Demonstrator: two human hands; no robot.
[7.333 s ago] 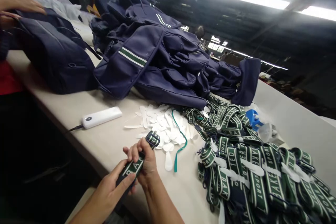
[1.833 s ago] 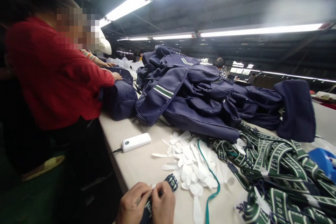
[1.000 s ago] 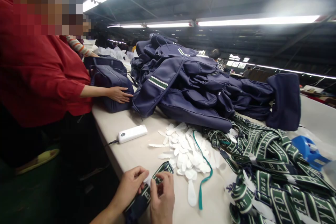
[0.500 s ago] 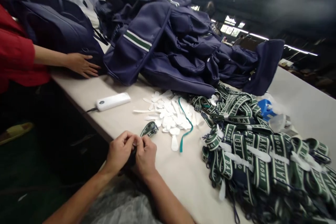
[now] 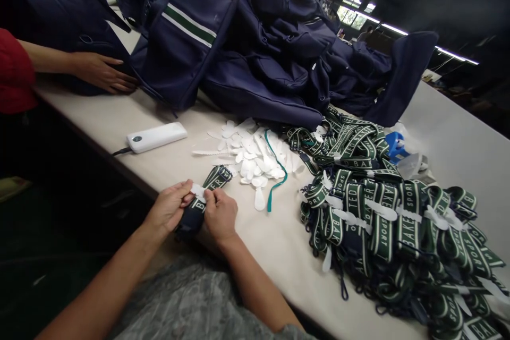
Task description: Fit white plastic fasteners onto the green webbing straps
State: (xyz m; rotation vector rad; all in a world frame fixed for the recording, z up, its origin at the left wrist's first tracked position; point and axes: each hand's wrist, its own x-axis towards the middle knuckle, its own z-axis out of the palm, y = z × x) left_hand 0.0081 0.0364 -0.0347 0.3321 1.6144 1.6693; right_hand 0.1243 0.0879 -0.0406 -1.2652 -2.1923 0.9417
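A folded green-and-white lettered strap (image 5: 217,179) lies between my hands at the table's front edge, with a white tie (image 5: 198,192) across it. My left hand (image 5: 170,206) pinches the left end of the tie. On the other side, my right hand (image 5: 220,215) is closed on the strap and the tie's right end. Beyond them is a heap of white ties (image 5: 255,155), with a teal cord (image 5: 279,183) lying over its right side. Bundled straps (image 5: 382,218), many with white ties round them, are piled on the right.
Navy bags (image 5: 271,71) are heaped along the back. A white device (image 5: 157,137) with a black cable lies at the left. Another person's hand (image 5: 104,71) rests by a bag. A blue object (image 5: 396,147) sits behind the straps.
My hands have turned and moved slightly apart, and the white tie and more of the strap now show between them. The view has shifted, with the bags and the other person's hand further left.
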